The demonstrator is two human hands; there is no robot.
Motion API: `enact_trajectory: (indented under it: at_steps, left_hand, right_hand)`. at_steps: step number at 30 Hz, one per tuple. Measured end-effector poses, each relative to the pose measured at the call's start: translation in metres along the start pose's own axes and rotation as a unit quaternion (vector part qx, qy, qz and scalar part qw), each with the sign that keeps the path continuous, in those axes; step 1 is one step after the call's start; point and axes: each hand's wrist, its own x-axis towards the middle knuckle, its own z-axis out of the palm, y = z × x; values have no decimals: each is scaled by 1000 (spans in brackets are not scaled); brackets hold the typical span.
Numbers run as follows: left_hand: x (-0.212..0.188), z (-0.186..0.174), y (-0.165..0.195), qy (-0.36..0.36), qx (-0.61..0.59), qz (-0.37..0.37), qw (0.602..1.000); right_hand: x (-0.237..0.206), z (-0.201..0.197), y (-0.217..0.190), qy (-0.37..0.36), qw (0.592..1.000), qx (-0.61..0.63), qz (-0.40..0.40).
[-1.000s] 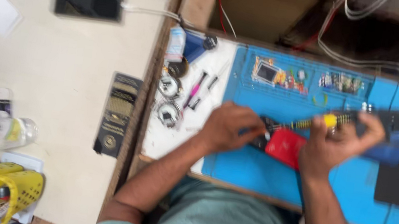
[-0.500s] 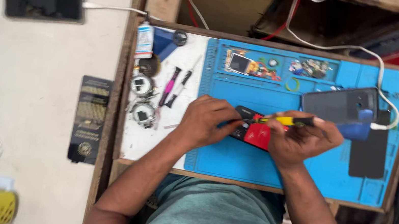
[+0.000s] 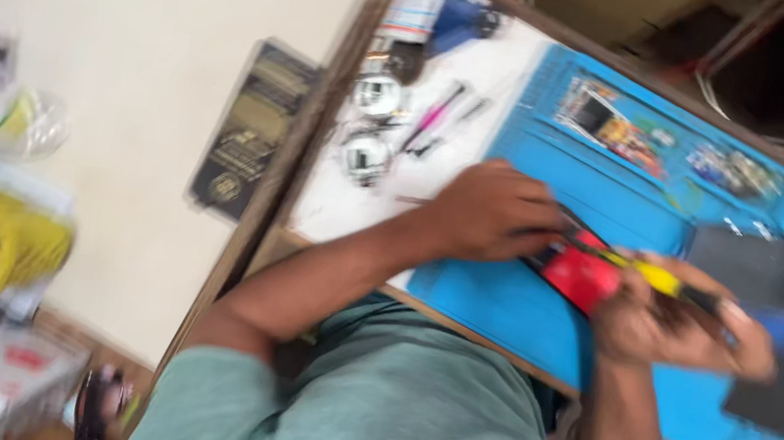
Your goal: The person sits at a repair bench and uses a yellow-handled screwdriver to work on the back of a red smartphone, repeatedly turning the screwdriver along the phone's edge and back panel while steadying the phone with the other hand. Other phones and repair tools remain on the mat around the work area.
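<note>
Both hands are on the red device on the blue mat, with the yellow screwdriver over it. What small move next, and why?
Probably hold still and seat the tip before turning. The left hand presses the red device onto the blue mat, and the right hand grips the yellow screwdriver laid across it. The view is too blurred to show where the tip sits.

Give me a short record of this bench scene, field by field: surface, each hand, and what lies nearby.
surface: blue work mat on a wooden-edged bench
left hand: left hand pressing on a red and black device
right hand: right hand gripping a yellow-handled tool over the device
nearby: dark phone, two round metal tins, pink pen
image: motion-blurred
</note>
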Motion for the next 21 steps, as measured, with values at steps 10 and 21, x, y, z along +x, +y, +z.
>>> enact_trajectory:
  at_steps: [10, 21]
  left_hand:
    - [0, -8, -3, -16, 29, -21, 999]
    - [0, -5, -4, -21, 45, -10, 999]
  right_hand:
    - [17, 11, -5, -35, 996, -51, -59]
    - [1, 6, -5, -96, 992, -44, -76]
